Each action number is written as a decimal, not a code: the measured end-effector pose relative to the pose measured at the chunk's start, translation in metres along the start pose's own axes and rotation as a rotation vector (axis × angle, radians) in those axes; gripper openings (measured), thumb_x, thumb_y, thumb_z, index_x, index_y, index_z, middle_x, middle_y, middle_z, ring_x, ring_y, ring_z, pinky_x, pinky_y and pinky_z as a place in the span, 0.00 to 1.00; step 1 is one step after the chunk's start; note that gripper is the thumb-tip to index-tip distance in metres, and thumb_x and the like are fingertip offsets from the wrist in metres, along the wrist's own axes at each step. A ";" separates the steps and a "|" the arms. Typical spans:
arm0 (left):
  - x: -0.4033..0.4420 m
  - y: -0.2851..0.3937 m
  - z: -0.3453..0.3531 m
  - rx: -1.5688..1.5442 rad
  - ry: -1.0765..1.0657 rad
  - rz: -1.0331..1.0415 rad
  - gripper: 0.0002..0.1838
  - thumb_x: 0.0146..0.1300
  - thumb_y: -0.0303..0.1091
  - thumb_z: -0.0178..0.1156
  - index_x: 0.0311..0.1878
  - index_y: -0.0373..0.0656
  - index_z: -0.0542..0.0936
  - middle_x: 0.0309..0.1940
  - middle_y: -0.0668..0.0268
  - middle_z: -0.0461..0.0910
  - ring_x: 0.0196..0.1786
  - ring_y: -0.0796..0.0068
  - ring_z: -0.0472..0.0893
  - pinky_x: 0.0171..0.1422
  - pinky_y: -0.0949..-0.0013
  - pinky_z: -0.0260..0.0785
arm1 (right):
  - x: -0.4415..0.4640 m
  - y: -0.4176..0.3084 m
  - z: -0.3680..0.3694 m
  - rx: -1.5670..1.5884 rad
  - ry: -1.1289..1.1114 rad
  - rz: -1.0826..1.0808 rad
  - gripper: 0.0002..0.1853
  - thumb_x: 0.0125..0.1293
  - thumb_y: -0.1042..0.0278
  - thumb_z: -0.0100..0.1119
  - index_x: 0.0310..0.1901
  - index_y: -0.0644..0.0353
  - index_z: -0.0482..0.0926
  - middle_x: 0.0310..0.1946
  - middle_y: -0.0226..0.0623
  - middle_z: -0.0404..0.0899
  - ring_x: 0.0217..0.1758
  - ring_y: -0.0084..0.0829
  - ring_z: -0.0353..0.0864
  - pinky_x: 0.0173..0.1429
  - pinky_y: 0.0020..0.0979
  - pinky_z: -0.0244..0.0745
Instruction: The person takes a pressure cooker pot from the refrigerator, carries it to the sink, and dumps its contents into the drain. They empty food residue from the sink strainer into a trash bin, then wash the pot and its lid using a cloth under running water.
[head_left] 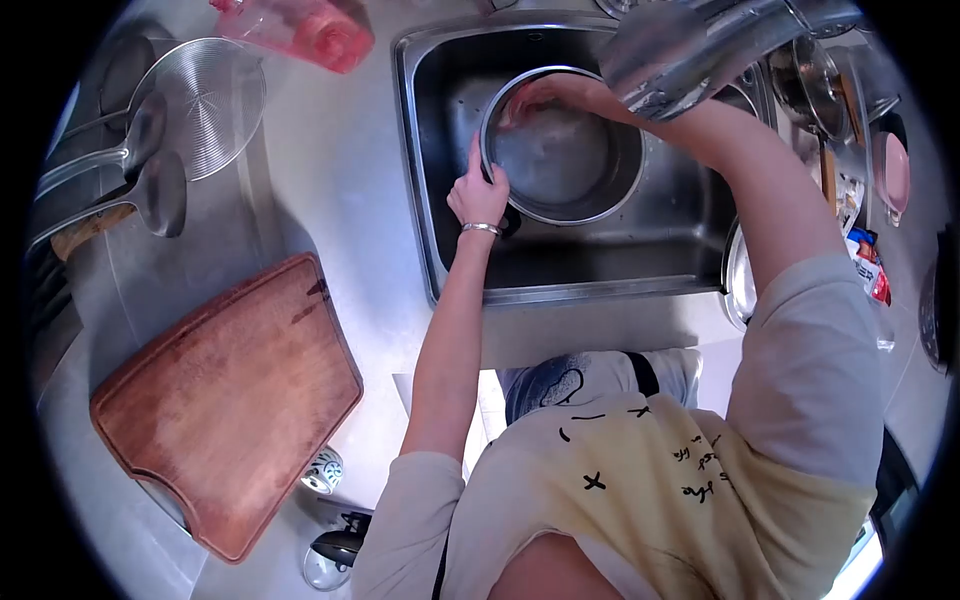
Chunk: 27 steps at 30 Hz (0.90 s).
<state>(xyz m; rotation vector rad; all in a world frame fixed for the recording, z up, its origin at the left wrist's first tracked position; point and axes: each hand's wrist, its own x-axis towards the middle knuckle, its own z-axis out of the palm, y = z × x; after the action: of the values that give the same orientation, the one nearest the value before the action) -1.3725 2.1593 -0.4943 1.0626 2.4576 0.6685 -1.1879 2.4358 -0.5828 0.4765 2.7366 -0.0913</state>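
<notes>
A round metal pot (578, 207) with liquid inside sits in the left part of the steel sink (590, 268). My left hand (479, 197) is closed on its left rim, near a dark handle at the wrist. My right hand (548, 94) reaches inside the pot against the far left wall. Its fingers look reddish and smeared, so I cannot make out whether they hold anything. The metal faucet (700, 58) hangs over my right wrist and hides part of it.
Left on the counter lies a wooden cutting board (230, 400). A round strainer (205, 105) and ladles (163, 190) are at the upper left. A pinkish-red translucent package (300, 32) lies behind. Right of the sink stand pans, a pink dish (890, 170) and small packets (868, 265).
</notes>
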 end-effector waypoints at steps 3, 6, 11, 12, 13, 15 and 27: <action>-0.005 0.002 -0.002 -0.008 -0.003 -0.039 0.32 0.50 0.39 0.53 0.62 0.66 0.63 0.19 0.52 0.77 0.27 0.49 0.78 0.34 0.52 0.70 | -0.036 -0.012 0.014 0.118 -0.257 0.050 0.28 0.62 0.54 0.43 0.60 0.63 0.60 0.62 0.45 0.56 0.66 0.37 0.55 0.67 0.32 0.50; -0.002 0.003 0.000 -0.037 0.010 -0.068 0.30 0.51 0.39 0.53 0.61 0.67 0.65 0.19 0.52 0.77 0.28 0.49 0.78 0.34 0.52 0.70 | -0.068 -0.055 0.022 0.567 -0.615 0.182 0.30 0.62 0.53 0.44 0.62 0.64 0.57 0.65 0.45 0.51 0.68 0.36 0.51 0.69 0.31 0.45; -0.003 0.007 -0.002 0.001 0.003 -0.089 0.29 0.51 0.39 0.53 0.60 0.67 0.65 0.20 0.52 0.77 0.28 0.49 0.78 0.34 0.52 0.70 | -0.060 -0.205 -0.062 1.376 -0.443 0.244 0.36 0.65 0.42 0.38 0.65 0.63 0.52 0.66 0.37 0.53 0.67 0.30 0.53 0.69 0.27 0.41; -0.002 0.007 -0.002 0.000 0.012 -0.080 0.30 0.50 0.39 0.53 0.60 0.68 0.65 0.19 0.52 0.77 0.27 0.49 0.78 0.34 0.52 0.70 | -0.052 -0.208 -0.049 1.478 -0.421 0.156 0.33 0.66 0.43 0.35 0.64 0.62 0.56 0.64 0.37 0.57 0.64 0.32 0.57 0.68 0.30 0.44; -0.002 0.007 -0.002 -0.002 0.019 -0.076 0.30 0.50 0.39 0.53 0.60 0.68 0.65 0.19 0.52 0.77 0.27 0.49 0.78 0.34 0.52 0.70 | -0.040 -0.212 -0.025 1.577 -0.404 0.067 0.31 0.67 0.43 0.31 0.62 0.60 0.60 0.61 0.37 0.61 0.61 0.34 0.61 0.66 0.33 0.48; -0.004 0.005 -0.002 -0.002 0.015 -0.065 0.30 0.50 0.39 0.53 0.61 0.68 0.64 0.19 0.52 0.77 0.27 0.49 0.78 0.33 0.52 0.70 | -0.047 -0.202 -0.040 1.362 -0.575 -0.039 0.29 0.68 0.45 0.30 0.61 0.58 0.62 0.59 0.38 0.65 0.59 0.36 0.64 0.65 0.37 0.52; -0.001 0.005 -0.003 0.008 -0.047 -0.022 0.33 0.51 0.40 0.52 0.64 0.65 0.59 0.21 0.51 0.77 0.28 0.48 0.78 0.35 0.50 0.71 | 0.017 -0.010 -0.070 -0.242 0.095 -0.245 0.26 0.61 0.51 0.45 0.55 0.61 0.69 0.49 0.47 0.73 0.51 0.42 0.74 0.55 0.41 0.66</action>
<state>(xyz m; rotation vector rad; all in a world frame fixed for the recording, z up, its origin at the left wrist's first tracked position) -1.3703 2.1611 -0.4891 1.0407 2.4307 0.6198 -1.2299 2.4400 -0.5237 0.0793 2.8365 0.2033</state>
